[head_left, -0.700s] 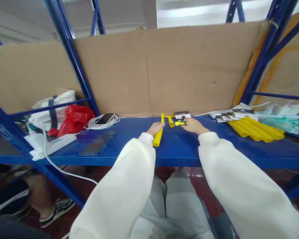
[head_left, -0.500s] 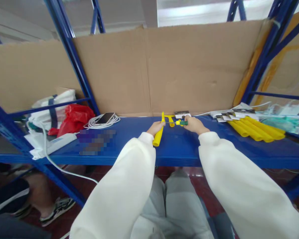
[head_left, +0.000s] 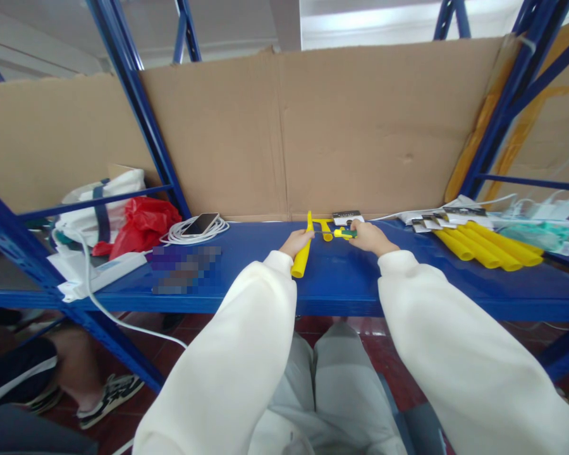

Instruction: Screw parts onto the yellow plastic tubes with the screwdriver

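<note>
My left hand [head_left: 296, 242] is closed round a yellow plastic handle [head_left: 301, 260], a tube that narrows toward its far end and tilts over the blue shelf. In my right hand [head_left: 370, 237] is a screwdriver [head_left: 346, 234] with a green and yellow grip. Its thin shaft points left and meets the side of the yellow handle near my left fingers; the exact contact is too small to make out. Just behind the shaft lies another yellow plastic piece [head_left: 325, 226]. A black-and-white card [head_left: 347, 217] rests by the cardboard, beyond my right hand.
Several yellow tubes [head_left: 490, 246] with card tags lie at the right. Toward the left are a phone [head_left: 201, 224] on a coiled white cable [head_left: 175, 235], a red bag [head_left: 142, 224] and a power strip [head_left: 109, 272]. Cardboard [head_left: 360, 133] walls the back. Another person's leg [head_left: 78, 366] shows lower left.
Both hands keep almost the same place and grip. The screwdriver stays against the yellow handle; the view has shifted only very slightly.
</note>
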A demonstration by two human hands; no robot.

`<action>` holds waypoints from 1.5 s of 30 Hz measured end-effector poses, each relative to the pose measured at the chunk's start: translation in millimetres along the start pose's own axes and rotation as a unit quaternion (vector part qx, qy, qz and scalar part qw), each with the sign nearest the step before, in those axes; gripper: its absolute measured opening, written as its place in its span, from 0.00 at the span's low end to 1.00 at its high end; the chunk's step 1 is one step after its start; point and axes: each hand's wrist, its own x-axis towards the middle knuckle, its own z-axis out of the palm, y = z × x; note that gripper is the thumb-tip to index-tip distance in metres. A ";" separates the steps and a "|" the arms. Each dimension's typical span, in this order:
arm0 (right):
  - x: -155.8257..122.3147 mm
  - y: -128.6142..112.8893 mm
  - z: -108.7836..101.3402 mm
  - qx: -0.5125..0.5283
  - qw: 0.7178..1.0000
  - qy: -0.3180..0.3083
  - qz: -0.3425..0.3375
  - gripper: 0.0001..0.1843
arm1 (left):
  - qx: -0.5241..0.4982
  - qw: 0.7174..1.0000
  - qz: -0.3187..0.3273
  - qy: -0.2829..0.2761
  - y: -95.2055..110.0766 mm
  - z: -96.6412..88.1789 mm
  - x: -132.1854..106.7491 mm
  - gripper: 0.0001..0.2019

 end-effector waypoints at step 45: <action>3.4 0.1 2.5 0.018 1.000 -0.015 0.006 0.19 | 0.016 1.000 0.000 0.003 -1.9 0.6 2.3 0.05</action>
